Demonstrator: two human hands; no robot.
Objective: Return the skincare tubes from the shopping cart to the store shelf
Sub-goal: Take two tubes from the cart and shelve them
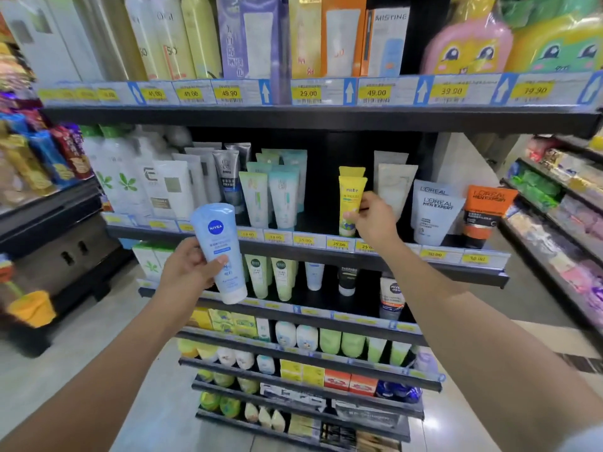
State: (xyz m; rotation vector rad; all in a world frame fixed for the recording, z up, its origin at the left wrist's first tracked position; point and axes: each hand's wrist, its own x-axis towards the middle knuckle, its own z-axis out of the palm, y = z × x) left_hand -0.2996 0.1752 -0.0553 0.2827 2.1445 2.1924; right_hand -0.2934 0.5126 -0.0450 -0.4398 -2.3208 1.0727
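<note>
Two bare forearms reach in from the bottom corners of the frame toward the store shelf at centre. Nearest, just left of centre, the left hand is wrapped round a pale blue Nivea tube, fingers behind the tube's lower half and the thumb pressed across its front. The tube is held in the air before the shelf, tilted a little with its flat crimped end up and its white cap pointing down to the right, not touching any shelf board.

Farther in and right of centre, the right hand reaches onto the middle shelf and pinches a yellow tube at its right edge, thumb on the front and fingers curled behind it. That tube stands upright on its cap at the front of the shelf, with a second yellow tube just behind it.

On the same shelf, pale green and teal tubes stand left of the yellow ones across a dark gap, and a cream tube stands just right of the hand. Beyond that are white and orange L'Oreal Men Expert tubes. Yellow price tags run along the shelf edges, and tall sunscreen bottles and boxes fill the top of the frame.
</note>
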